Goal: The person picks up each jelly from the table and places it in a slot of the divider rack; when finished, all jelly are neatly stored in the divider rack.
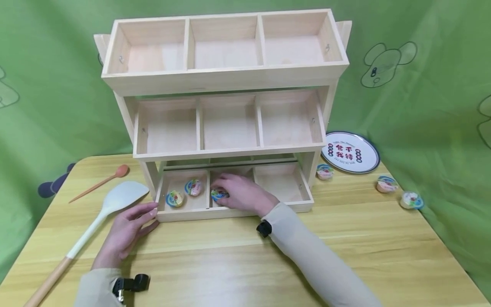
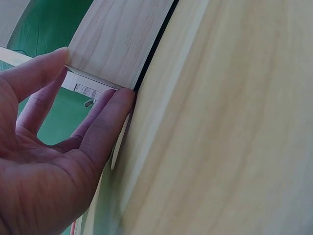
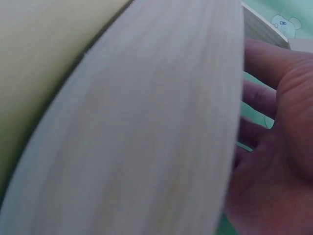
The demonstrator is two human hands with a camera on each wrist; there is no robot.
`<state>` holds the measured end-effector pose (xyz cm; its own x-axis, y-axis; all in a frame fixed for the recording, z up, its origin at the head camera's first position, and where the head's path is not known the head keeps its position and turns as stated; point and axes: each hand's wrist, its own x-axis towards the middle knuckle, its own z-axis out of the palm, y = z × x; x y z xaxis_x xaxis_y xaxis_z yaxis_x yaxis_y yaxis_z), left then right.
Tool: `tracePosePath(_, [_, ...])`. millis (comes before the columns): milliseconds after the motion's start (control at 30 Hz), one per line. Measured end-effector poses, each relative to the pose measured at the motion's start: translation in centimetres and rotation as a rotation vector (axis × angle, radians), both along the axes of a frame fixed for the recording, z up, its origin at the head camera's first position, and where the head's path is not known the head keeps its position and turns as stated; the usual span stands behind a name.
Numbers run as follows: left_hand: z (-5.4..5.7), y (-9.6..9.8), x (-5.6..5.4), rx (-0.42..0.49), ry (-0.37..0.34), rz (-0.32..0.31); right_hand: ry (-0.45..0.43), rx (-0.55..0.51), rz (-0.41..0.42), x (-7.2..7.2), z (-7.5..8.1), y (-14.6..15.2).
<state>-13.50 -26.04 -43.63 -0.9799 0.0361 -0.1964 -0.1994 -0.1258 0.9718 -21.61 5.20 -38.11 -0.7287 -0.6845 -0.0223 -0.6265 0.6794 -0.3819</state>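
A three-tier wooden shelf stands on the table, each tier split into three compartments. At the bottom tier's left front corner, my left hand grips the wooden end between thumb and fingers. My right hand reaches into the bottom middle compartment, its fingertips around a small jelly cup with a blue-printed lid. In the right wrist view the front board hides the right fingertips. Two more cups, a yellowish one and a pink one, sit in the bottom left compartment.
Right of the shelf lie a pink cup, another pink one, a white one and a round plate. On the left are a white spatula with wooden handle and a small orange spoon. Green cloth hangs behind.
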Motion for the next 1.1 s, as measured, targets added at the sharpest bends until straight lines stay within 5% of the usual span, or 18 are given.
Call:
tracePosePath(767, [0.1, 0.1, 0.1, 0.004, -0.005, 0.002, 0.019, -0.072, -0.023, 3.0, 2.9, 6.4])
tracePosePath(1100, [-0.1, 0.1, 0.1, 0.008, -0.002, 0.013, 0.054, -0.116, -0.085, 3.2, 4.3, 10.8])
